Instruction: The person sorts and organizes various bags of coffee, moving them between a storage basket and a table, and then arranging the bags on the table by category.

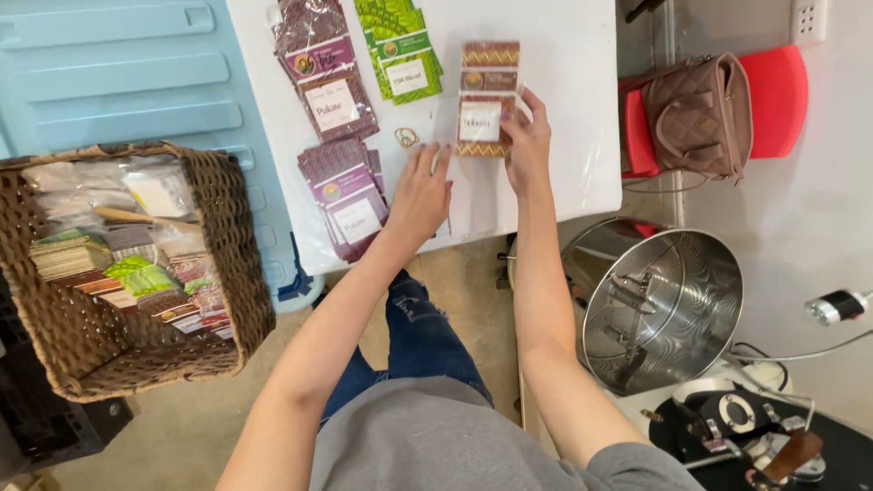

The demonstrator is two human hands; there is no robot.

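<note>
Nearest, left hand (420, 193): flat, fingers spread on the white table (564, 109), holding nothing.
Right hand (527, 145): pinches the brown packet's (486, 95) lower right edge.
Packet: lies mid-table; likely light, thin, slippery wrap; grip by edges.
Beyond: green packets (400, 50).

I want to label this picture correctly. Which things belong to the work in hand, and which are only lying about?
In the work:
right hand on brown packet
left hand on white table
purple packets
green packets
wicker basket of packets

Lying about:
brown handbag
red chair
steel drum
</note>
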